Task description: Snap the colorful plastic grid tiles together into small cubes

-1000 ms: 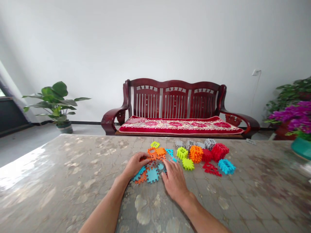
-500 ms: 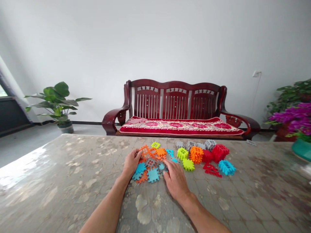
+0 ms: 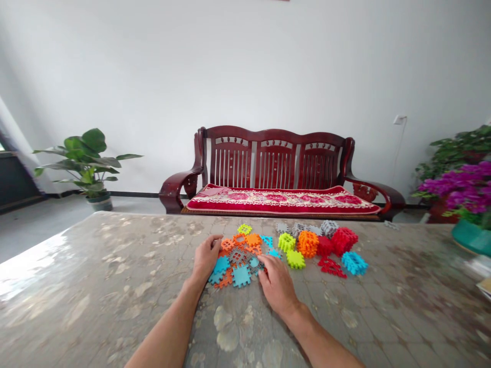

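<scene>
A pile of flat, notched interlocking plastic tiles lies between my hands. At its left edge is my left hand (image 3: 206, 258), its fingers curled against an orange window tile (image 3: 227, 245); the fingertips are partly hidden. My right hand (image 3: 279, 285) rests at the pile's right side, fingers stretched and apart, beside a grey-blue tile (image 3: 254, 264). Within the pile are a grey window tile (image 3: 238, 256), a solid orange tile (image 3: 253, 239), and blue tiles, one nearest me (image 3: 241, 276) and another at left (image 3: 221, 265). A lime tile (image 3: 244, 229) sits at the back.
Right of the pile stand stacked tiles: lime (image 3: 286, 242), orange (image 3: 308, 244), red (image 3: 344, 240), blue (image 3: 355, 262) and grey (image 3: 329, 227). They share the patterned table (image 3: 146, 286). Beyond is a wooden bench (image 3: 276, 158). A teal flowerpot (image 3: 471, 237) stands at right.
The orange window tile by my left hand has tipped from raised to flatter. My right hand has barely moved. The view has shifted slightly.
</scene>
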Available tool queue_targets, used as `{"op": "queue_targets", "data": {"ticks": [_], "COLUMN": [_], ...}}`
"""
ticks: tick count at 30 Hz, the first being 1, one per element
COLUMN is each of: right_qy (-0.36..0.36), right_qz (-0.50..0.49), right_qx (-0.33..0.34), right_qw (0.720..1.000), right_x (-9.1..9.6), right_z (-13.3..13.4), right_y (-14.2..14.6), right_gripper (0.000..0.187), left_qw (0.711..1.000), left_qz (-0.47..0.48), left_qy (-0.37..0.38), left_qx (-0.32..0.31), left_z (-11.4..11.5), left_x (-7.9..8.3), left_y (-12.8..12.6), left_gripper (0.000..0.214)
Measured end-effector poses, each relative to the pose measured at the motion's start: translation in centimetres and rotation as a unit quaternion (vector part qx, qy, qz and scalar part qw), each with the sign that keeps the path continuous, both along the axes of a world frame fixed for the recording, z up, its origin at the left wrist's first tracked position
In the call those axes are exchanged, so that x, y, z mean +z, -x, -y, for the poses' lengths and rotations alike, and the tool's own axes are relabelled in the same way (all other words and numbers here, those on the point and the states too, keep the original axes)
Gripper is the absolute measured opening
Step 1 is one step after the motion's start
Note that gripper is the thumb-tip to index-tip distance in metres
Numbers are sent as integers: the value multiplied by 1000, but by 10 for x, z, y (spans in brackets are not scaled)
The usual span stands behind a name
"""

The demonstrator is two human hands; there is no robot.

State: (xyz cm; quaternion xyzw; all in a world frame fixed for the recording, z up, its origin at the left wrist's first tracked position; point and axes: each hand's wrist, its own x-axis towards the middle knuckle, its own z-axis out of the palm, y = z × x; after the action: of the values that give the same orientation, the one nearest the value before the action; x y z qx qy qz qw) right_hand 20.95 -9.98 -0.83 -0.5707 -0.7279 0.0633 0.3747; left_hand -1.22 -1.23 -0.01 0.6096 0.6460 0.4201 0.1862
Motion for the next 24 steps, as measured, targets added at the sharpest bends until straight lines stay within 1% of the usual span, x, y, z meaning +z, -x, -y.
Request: {"op": "queue_targets", "data": {"ticks": [6, 11, 13, 16, 19, 21, 24], "right_qy": [-3, -11, -30, -58, -66, -61, -51], "right_qz": [22, 6, 1, 12, 29, 42, 52], "right_qx": [8, 21, 9, -35, -65, -64, -46], "right_qw": [1000, 1000, 1000, 998, 995, 995, 996], "right_x": [-2, -4, -8, -14, -21, -23, -23], "right_z": [1, -1, -3, -6, -9, -10, -9], "right_y": [0, 0, -1, -2, -2, -1, 0], "right_gripper": [41, 46, 49, 50, 49, 48, 46], "left_qw": [999, 994, 991, 988, 986, 985, 986], "left_qz": [28, 93, 122, 146, 157, 160, 151], "left_qy": [-4, 1, 8, 15, 15, 14, 9], "left_qx": [-28, -56, -60, -57, -58, -63, -66], "left_z": [-5, -8, -10, -10, -11, -11, -11], "left_x": [-8, -12, -12, -11, -13, -14, -16], "left_y": [3, 4, 5, 5, 6, 7, 7], "left_gripper": [32, 38, 41, 41, 43, 45, 44]}}
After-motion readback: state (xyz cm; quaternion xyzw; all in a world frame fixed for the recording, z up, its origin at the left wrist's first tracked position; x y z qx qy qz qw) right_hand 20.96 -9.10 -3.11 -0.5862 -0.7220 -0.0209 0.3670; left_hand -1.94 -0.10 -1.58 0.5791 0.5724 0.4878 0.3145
